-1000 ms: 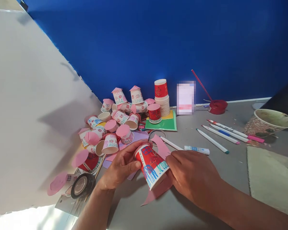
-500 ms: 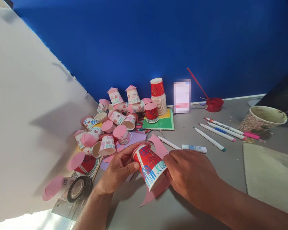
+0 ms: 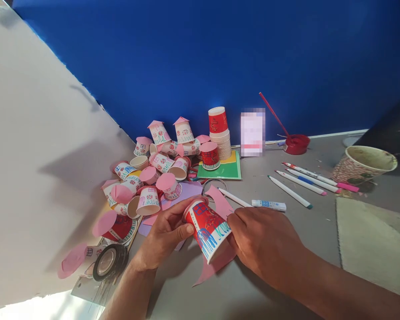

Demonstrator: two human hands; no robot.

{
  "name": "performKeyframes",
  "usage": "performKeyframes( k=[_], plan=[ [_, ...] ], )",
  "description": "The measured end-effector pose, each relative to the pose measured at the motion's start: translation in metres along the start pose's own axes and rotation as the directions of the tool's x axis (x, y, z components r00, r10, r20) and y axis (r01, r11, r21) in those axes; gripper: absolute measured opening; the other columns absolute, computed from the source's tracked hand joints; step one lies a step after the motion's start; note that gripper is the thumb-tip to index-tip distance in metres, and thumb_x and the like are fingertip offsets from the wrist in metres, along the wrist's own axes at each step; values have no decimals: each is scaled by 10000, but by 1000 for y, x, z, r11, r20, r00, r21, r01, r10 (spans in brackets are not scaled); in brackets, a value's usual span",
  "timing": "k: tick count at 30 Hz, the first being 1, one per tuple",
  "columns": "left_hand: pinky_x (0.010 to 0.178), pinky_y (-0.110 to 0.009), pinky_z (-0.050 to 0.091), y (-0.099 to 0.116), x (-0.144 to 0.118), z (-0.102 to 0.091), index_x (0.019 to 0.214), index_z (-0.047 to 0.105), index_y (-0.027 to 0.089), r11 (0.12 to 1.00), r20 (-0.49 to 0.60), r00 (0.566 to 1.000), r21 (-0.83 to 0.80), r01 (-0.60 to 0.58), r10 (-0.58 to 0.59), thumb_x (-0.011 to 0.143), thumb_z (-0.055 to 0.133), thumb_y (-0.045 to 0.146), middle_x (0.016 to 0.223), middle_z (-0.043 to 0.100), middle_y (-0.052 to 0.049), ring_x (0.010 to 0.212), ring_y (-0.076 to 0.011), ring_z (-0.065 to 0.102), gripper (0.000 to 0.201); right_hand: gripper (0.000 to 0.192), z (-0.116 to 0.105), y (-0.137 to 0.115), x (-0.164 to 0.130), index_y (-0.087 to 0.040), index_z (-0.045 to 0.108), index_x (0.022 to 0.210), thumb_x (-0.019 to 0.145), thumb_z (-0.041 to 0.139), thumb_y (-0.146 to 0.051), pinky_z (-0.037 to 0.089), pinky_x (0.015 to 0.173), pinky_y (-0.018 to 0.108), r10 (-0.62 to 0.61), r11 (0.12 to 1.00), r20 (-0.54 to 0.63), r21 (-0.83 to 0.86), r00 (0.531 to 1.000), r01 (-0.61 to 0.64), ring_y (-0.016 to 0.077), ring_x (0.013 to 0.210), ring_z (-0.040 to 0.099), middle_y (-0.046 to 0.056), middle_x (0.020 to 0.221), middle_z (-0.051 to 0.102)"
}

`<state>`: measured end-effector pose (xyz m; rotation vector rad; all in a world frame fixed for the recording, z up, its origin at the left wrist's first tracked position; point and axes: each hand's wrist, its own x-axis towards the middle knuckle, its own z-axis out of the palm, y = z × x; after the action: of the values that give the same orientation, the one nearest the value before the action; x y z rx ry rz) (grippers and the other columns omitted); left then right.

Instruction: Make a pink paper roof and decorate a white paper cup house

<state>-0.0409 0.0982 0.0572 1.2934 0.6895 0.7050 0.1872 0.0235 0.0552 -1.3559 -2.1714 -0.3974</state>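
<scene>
Both hands are gripping a red cup [image 3: 209, 229] just above the worktop [image 3: 253, 284], left hand [image 3: 165, 235] pinching its base, right hand [image 3: 265, 242] pressing pink paper [image 3: 216, 262] to its rim, likely needing firm seating next.

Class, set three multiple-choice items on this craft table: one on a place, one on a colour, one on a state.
1. Where does the glue tube lie?
A beyond the right hand
B inside the large cup
C on the green card

2. What colour is the held paper cup?
A yellow
B red
C black

3. How is that cup held?
A standing upright
B crushed flat
C tipped sideways

Answers: 1 A, it lies on the table past the knuckles; 2 B, red with blue drawing; 3 C, the left hand holds it, tilted.
</scene>
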Motion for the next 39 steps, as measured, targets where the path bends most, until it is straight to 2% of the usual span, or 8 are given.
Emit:
performKeyframes(
  k=[7, 13, 17, 20, 24, 30, 34, 39],
  plan=[
    [1032, -361, 543, -2, 2, 0, 1359, 710, 269, 1000, -15, 1000, -18, 9, -9, 853, 838, 369, 1338, 732, -120, 1207, -297, 686, 531, 216, 2, 0, -1, -216, 594, 677, 657, 730, -50, 283, 560, 342, 20, 1000, 12, 1, 1000, -20, 187, 534, 590, -3, 599, 621],
    [1058, -390, 540, -5, -1, 1, 1414, 664, 279, 999, 1, 1000, -35, 12, -12, 892, 799, 381, 1403, 691, -126, 1272, -318, 652, 549, 199, 5, 1, 1, -210, 603, 649, 700, 691, -39, 276, 544, 326, 97, 994, 28, 54, 995, -98, 174, 502, 617, -8, 569, 639],
    [1073, -369, 536, -5, -1, 3, 1451, 623, 332, 999, -29, 999, -40, -17, 16, 914, 779, 343, 1476, 643, -93, 1328, -305, 613, 560, 214, 7, 3, 3, -209, 605, 637, 746, 634, -28, 268, 543, 319, 120, 990, 38, 74, 992, -122, 165, 502, 636, -12, 562, 652],
    [1047, -365, 553, -5, -1, 4, 1448, 631, 311, 998, -25, 999, -36, -45, 44, 918, 774, 341, 1457, 656, -107, 1305, -310, 630, 549, 224, 7, 4, 3, -207, 604, 631, 761, 606, -24, 255, 542, 320, 135, 988, 50, 69, 990, -138, 169, 507, 652, -9, 566, 665],
    [993, -355, 574, -3, 0, 7, 1439, 645, 282, 998, -30, 998, -34, -53, 52, 908, 784, 338, 1390, 700, -118, 1221, -303, 681, 552, 223, 7, 4, 3, -203, 608, 628, 781, 605, -42, 242, 544, 321, 156, 984, 100, 70, 983, -163, 174, 524, 673, -2, 569, 678],
    [1006, -380, 560, -1, -1, 11, 1434, 653, 292, 998, -42, 998, -49, -39, 37, 891, 802, 349, 1352, 724, -110, 1203, -307, 687, 566, 215, 6, 3, 6, -196, 628, 645, 777, 595, -28, 239, 553, 322, 188, 976, 195, 69, 963, -205, 195, 562, 706, 9, 601, 707],
    [965, -352, 569, -2, -1, 10, 1458, 628, 300, 999, -45, 998, -12, -43, 43, 894, 801, 357, 1334, 732, -103, 1170, -287, 698, 593, 203, 4, 3, 7, -192, 649, 673, 809, 604, -48, 250, 563, 322, 202, 972, 242, 72, 949, -225, 201, 600, 721, 19, 639, 729],
    [1033, -386, 552, -4, -1, 9, 1481, 598, 324, 999, -58, 997, -29, -43, 41, 901, 793, 338, 1428, 678, -100, 1265, -304, 652, 612, 204, 4, 2, 7, -193, 655, 678, 830, 610, -64, 249, 567, 324, 210, 970, 262, 64, 942, -234, 186, 608, 714, 20, 646, 734]
  ],
)
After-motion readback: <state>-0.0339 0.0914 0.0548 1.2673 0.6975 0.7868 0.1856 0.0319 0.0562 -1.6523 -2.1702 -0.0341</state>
